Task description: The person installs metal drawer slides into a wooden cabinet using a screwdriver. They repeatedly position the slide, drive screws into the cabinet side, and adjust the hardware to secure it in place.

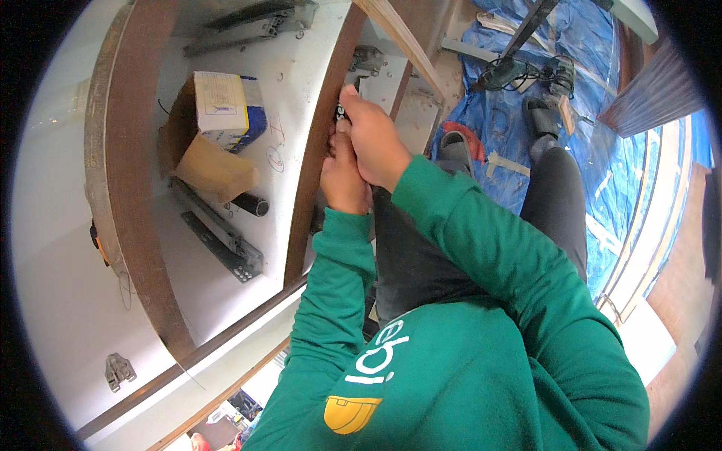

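Note:
Both my hands meet at the brown front edge [320,143] of a white cabinet. My left hand [344,179] is closed, its fingers curled against that edge. Just above and over it, my right hand [377,141] is closed too, with the thumb stretched upward along the edge. A small dark and silvery metal piece [341,113] shows between the fingers and the brown wood. Most of it is hidden, so I cannot tell its kind. Further up, a metal hinge [367,59] is fixed on the white inner face.
Inside the cabinet are a blue and white cardboard box [226,109], brown paper [214,169] and metal drawer rails [222,229]. Another hinge [119,371] sits at lower left. A corded power tool [502,74] lies on the blue sheet [496,113] by my feet.

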Available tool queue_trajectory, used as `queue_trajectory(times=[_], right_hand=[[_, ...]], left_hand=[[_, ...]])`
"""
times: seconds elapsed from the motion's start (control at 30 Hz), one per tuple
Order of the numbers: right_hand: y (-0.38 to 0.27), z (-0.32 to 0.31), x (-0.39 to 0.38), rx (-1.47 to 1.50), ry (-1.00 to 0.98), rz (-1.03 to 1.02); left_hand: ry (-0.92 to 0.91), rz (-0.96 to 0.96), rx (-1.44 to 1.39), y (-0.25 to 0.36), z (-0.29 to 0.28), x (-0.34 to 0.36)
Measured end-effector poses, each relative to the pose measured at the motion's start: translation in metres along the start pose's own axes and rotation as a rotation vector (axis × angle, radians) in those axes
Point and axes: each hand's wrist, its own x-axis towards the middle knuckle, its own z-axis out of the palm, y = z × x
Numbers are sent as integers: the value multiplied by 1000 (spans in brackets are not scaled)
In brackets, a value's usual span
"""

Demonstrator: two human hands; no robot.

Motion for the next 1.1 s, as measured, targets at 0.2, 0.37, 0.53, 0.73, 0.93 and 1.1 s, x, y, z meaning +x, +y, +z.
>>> queue_trajectory(times=[0.2, 0.37, 0.53, 0.73, 0.93, 1.1], right_hand=[[-2, 0, -7, -43, 17, -69], [-8, 1, -9, -55, 26, -87], [-11, 4, -10, -97, 45, -118], [-8, 4, 2, -63, 59, -120], [-9, 3, -4, -73, 44, -120], [-15, 1, -4, -109, 33, -121]], left_hand=[[-65, 138, -107, -13, 0, 3], [-124, 69, -183, -6, 4, 3], [-67, -37, -168, 5, 10, -2], [-100, 140, 12, 5, 10, -1], [-116, 510, 682, -10, -10, 15], [-124, 594, 499, -22, 0, 15]])
